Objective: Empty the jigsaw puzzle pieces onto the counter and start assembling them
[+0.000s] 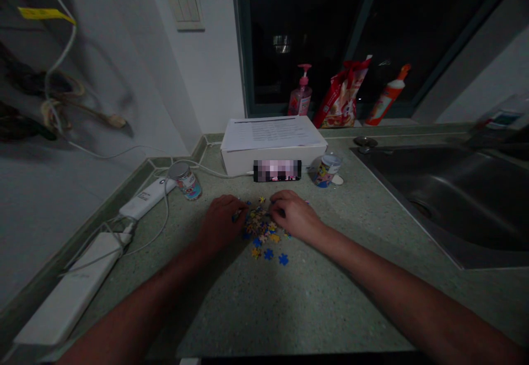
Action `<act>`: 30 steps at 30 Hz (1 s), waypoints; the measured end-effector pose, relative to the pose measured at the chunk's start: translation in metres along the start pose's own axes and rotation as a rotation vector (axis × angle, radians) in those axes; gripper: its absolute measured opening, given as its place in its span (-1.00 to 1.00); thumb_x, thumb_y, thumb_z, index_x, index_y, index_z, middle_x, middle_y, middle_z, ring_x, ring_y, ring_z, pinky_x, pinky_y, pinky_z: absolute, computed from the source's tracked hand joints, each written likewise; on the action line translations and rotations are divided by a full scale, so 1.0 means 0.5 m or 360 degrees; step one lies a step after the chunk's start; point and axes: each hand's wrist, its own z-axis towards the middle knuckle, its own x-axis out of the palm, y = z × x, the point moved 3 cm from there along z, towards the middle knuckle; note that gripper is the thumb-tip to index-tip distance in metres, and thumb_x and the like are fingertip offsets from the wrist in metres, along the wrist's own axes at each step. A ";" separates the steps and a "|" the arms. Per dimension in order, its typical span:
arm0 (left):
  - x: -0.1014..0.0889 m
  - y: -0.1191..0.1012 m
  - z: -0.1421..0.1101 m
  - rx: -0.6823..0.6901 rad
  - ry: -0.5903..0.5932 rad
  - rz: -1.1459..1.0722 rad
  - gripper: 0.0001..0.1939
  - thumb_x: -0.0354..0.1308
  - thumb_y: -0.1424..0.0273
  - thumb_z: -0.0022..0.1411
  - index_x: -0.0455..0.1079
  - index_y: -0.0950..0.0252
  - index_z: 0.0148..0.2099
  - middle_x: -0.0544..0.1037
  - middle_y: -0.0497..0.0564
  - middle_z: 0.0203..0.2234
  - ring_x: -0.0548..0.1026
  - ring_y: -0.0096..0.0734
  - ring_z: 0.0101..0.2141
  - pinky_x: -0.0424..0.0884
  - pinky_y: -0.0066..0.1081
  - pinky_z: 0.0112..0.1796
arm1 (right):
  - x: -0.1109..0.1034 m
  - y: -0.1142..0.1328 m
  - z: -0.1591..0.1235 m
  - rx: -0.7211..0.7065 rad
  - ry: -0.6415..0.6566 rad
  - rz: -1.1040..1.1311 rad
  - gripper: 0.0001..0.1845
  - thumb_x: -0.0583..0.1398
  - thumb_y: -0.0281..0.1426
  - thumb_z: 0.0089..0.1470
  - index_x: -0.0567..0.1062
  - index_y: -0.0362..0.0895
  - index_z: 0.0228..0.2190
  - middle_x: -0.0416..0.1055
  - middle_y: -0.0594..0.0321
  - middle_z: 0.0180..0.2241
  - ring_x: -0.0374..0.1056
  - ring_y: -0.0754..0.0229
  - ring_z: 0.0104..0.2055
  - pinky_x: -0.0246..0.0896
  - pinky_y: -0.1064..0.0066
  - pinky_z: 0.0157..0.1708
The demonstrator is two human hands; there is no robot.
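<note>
A small heap of blue and yellow jigsaw pieces (pixel 264 233) lies on the green speckled counter (pixel 289 299). My left hand (pixel 221 219) rests at the heap's left edge, fingers curled and pinched on a piece I can barely make out. At the heap's right edge my right hand (pixel 294 214) has its fingers bent down onto the pieces. Three loose pieces (pixel 269 254) lie just in front of the heap.
A white box (pixel 273 143) with a phone (pixel 276 170) leaning on it stands behind the heap. Small tins sit at left (pixel 187 180) and right (pixel 325 169). Power strips (pixel 146 197) and cables line the left wall. A steel sink (pixel 450 189) fills the right. Bottles stand on the sill.
</note>
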 end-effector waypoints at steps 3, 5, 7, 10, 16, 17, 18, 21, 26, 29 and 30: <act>0.002 0.002 -0.001 0.0001 -0.0010 0.0005 -0.84 0.19 0.43 0.40 0.61 0.18 -0.14 0.65 0.08 -0.26 0.60 -0.11 -0.15 0.51 -0.03 -0.03 | 0.003 -0.015 0.000 -0.0020 -0.0033 0.0014 -0.87 0.31 -0.54 0.20 0.67 -0.12 -0.31 0.59 0.03 -0.06 0.46 -0.05 0.07 0.38 0.12 0.12; 0.003 0.003 -0.001 -0.0003 -0.0005 0.0014 -0.84 0.19 0.43 0.40 0.62 0.16 -0.14 0.66 0.07 -0.26 0.60 -0.12 -0.16 0.51 -0.05 -0.03 | 0.000 -0.020 0.001 -0.0026 -0.0065 -0.0004 -0.86 0.29 -0.55 0.21 0.67 -0.11 -0.29 0.59 0.03 -0.06 0.45 -0.05 0.08 0.37 0.10 0.13; 0.002 0.003 -0.001 -0.0002 0.0004 0.0016 -0.83 0.18 0.43 0.40 0.62 0.16 -0.13 0.66 0.07 -0.25 0.60 -0.12 -0.15 0.51 -0.06 -0.03 | -0.011 -0.023 0.003 -0.0024 -0.0105 -0.0018 -0.85 0.26 -0.53 0.25 0.67 -0.13 -0.26 0.59 0.01 -0.05 0.45 -0.06 0.08 0.36 0.08 0.14; 0.003 0.003 -0.001 0.0003 0.0025 0.0011 -0.83 0.19 0.46 0.38 0.62 0.18 -0.13 0.66 0.07 -0.25 0.60 -0.12 -0.15 0.50 -0.07 -0.04 | -0.039 -0.024 0.004 -0.0007 -0.0159 -0.0009 -0.81 0.23 -0.50 0.29 0.68 -0.12 -0.24 0.60 0.01 -0.03 0.47 -0.07 0.08 0.37 0.06 0.15; 0.011 -0.002 -0.005 0.0031 0.0086 -0.0022 -0.82 0.22 0.45 0.39 0.65 0.17 -0.08 0.67 0.08 -0.18 0.59 -0.10 -0.10 0.47 -0.06 0.03 | -0.061 -0.010 -0.025 -0.0157 -0.0042 -0.0030 -0.82 0.26 -0.50 0.28 0.69 -0.06 -0.27 0.59 0.06 -0.02 0.47 -0.05 0.11 0.37 0.04 0.18; 0.012 -0.005 -0.006 0.0060 0.0111 -0.0025 -0.82 0.23 0.44 0.39 0.65 0.17 -0.06 0.67 0.09 -0.16 0.59 -0.09 -0.08 0.47 -0.04 0.05 | -0.054 -0.008 -0.033 -0.0191 -0.0001 -0.0034 -0.83 0.27 -0.50 0.28 0.69 -0.06 -0.26 0.58 0.06 0.00 0.45 -0.05 0.13 0.37 0.04 0.19; 0.013 -0.010 -0.007 0.0096 0.0143 -0.0029 -0.82 0.25 0.42 0.40 0.65 0.17 -0.03 0.67 0.10 -0.14 0.59 -0.07 -0.07 0.46 -0.03 0.06 | -0.047 -0.006 -0.039 -0.0204 0.0019 -0.0034 -0.85 0.29 -0.50 0.28 0.69 -0.06 -0.26 0.57 0.04 0.02 0.45 -0.06 0.14 0.37 0.04 0.19; 0.013 -0.033 -0.014 0.0239 0.0243 -0.0054 -0.75 0.27 0.38 0.41 0.63 0.14 0.10 0.66 0.11 -0.02 0.56 -0.05 0.02 0.42 0.00 0.11 | -0.022 -0.006 -0.052 -0.0151 -0.0003 -0.0030 -0.87 0.30 -0.48 0.28 0.70 -0.08 -0.23 0.55 0.00 0.06 0.43 -0.09 0.19 0.37 -0.01 0.22; 0.013 -0.076 -0.025 0.0481 0.0400 -0.0083 -0.58 0.27 0.29 0.42 0.50 0.03 0.29 0.57 0.11 0.19 0.46 0.03 0.17 0.34 0.10 0.20 | 0.001 0.000 -0.058 -0.0178 0.0016 -0.0016 -0.83 0.32 -0.49 0.25 0.70 -0.08 -0.15 0.53 -0.03 0.15 0.33 -0.16 0.34 0.24 -0.15 0.35; 0.020 -0.084 -0.028 0.0567 0.0439 -0.0098 -0.63 0.28 0.28 0.41 0.55 0.08 0.22 0.56 0.13 0.20 0.46 0.04 0.18 0.31 0.13 0.23 | -0.001 0.003 -0.063 -0.0177 0.0012 0.0021 -0.83 0.31 -0.49 0.25 0.70 -0.09 -0.15 0.53 -0.04 0.16 0.33 -0.17 0.35 0.24 -0.18 0.36; 0.022 -0.083 -0.029 0.0583 0.0432 -0.0100 -0.66 0.29 0.28 0.40 0.57 0.09 0.19 0.56 0.12 0.20 0.46 0.04 0.19 0.31 0.13 0.24 | -0.002 0.003 -0.065 -0.0177 0.0013 0.0025 -0.83 0.31 -0.49 0.24 0.70 -0.09 -0.16 0.53 -0.05 0.17 0.32 -0.18 0.36 0.25 -0.18 0.35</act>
